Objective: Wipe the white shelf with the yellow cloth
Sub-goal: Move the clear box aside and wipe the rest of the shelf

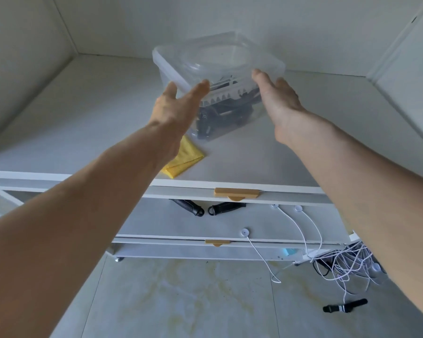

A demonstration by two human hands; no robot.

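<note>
The white shelf is the top board of a white rack, set in a corner between pale walls. A folded yellow cloth lies on it near the front edge, partly hidden behind my left wrist. Just behind the cloth is a clear plastic box with a lid and black and white parts inside. My left hand presses flat against the box's left side and my right hand against its right side, fingers stretched out. I cannot tell whether the box rests on the shelf or is slightly raised.
The lower shelf holds two black hand grips and white cables with round pads. A tangle of white cords hangs at the lower right. A black object lies on the tiled floor. Walls close off the shelf at the back and left.
</note>
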